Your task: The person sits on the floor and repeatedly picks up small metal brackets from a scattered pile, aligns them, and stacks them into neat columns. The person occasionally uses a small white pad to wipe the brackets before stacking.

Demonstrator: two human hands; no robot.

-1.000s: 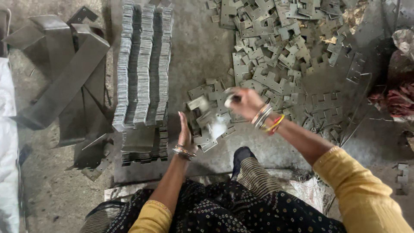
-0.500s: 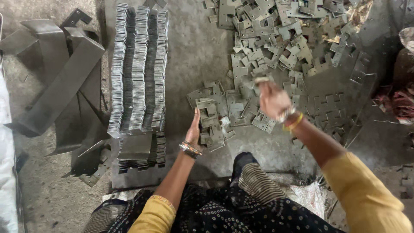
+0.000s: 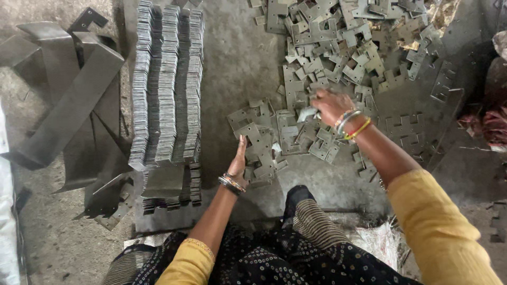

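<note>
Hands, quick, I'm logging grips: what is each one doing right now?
Left hand: open, fingers straight, edge-on beside loose metal plates, holding nothing.
Right hand: closed on a small metal plate at the scattered pile.

Left side: long bent metal strips [image 3: 68, 105] lying crossed on the dusty floor [image 3: 53, 248], with an L-shaped offcut [image 3: 90, 18] at the far end. Just right of them, three tight rows of stacked plates [image 3: 166, 84] on edge, with a flat dark sheet [image 3: 163, 182] at their near end. Far right: red cloth [image 3: 491, 124]. Near right: crumpled white sack [image 3: 377, 240].
</note>
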